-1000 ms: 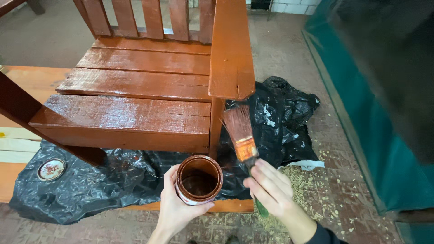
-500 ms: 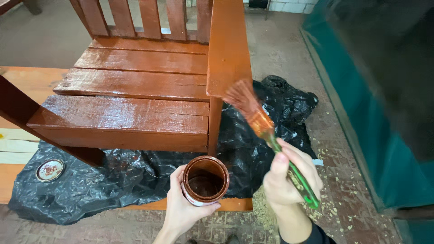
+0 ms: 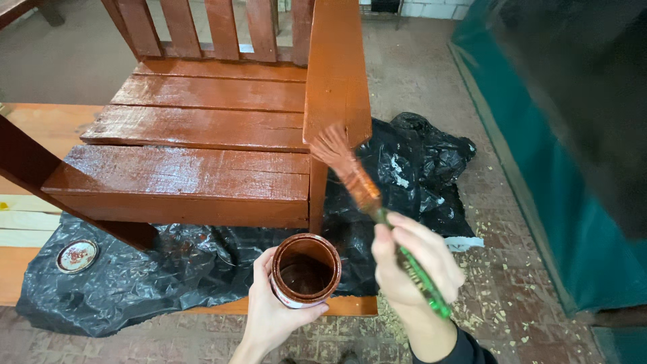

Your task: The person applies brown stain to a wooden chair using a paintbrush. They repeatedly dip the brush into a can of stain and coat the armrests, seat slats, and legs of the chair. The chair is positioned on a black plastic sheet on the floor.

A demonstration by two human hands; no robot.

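At chair's armrest [image 3: 337,74], right hand [image 3: 414,266] has raised brush [image 3: 350,172] w/ bristles touching; left hand [image 3: 269,307] grips tin [image 3: 305,269].

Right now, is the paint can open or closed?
Open. The can in the left hand has no lid; dark paint shows inside.

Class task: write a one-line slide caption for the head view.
Right hand brushes brown chair armrest; left hand holds paint can.

Chair [image 3: 202,135] on plastic sheet [image 3: 168,269]; lid [image 3: 77,256] left of can [image 3: 305,269].
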